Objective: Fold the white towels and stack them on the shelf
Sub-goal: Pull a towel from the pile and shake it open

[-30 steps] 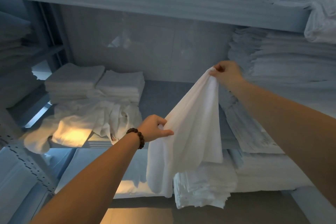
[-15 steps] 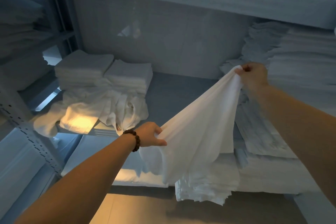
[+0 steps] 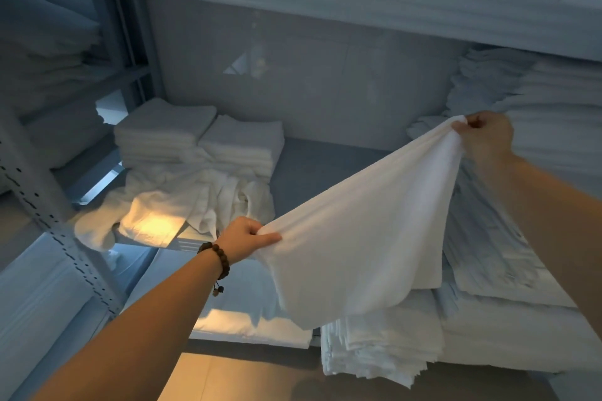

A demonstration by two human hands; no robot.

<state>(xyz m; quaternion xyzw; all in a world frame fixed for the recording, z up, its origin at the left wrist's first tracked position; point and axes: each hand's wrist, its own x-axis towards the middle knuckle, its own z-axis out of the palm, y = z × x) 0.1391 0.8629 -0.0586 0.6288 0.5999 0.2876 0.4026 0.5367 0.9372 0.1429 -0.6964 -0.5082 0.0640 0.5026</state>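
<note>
At far left, two folded stacks [image 3: 195, 140] sit side by side on the shelf [image 3: 325, 163]. A loose heap of unfolded towels [image 3: 182, 205] spills in front of them over the shelf edge.

Next comes my left hand [image 3: 244, 238], with a beaded bracelet [image 3: 216, 259] at the wrist. It pinches one corner of the white towel [image 3: 358, 238]: the fingers [image 3: 255, 229] are curled and the thumb presses the cloth against them.

The towel hangs in the air between both hands, in front of the shelf. Its top edge slopes upward to the right and its lower part sags over a ragged pile [image 3: 381, 345] below.

My right hand [image 3: 485, 137] grasps the opposite corner, clenched round a bunched fold. Tall linen stacks [image 3: 553, 127] stand behind it.

Handling, as I judge it: the cloth is thin, light and fully limp, and it holds no shape unsupported. It is not fragile. A firm pinch at the corners suffices, and I keep the edge between them taut so the corners can meet squarely.
</note>
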